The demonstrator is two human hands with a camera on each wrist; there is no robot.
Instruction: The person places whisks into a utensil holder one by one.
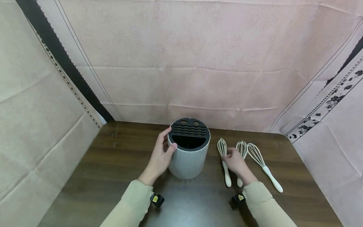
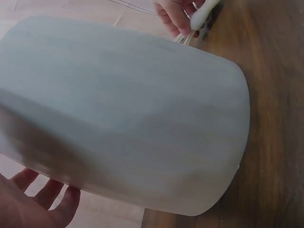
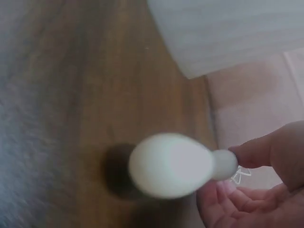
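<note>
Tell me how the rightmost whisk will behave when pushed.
The rightmost whisk may roll, since its handle looks rounded. Its thin wire loops would probably flex a little. The handle's smooth-looking surface could let it slide easily.

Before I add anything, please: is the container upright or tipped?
Upright: the container stands on the table, its dark lid facing up.

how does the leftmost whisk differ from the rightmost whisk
The leftmost whisk is pinched near its neck by the right hand, while the rightmost whisk lies on the table untouched. The leftmost whisk is nearest the container; the rightmost whisk is farthest from it. In the head view, the leftmost whisk's handle points almost straight toward the person, whereas the rightmost whisk's slants off rightward. Both have pale handles and wire loops.
</note>
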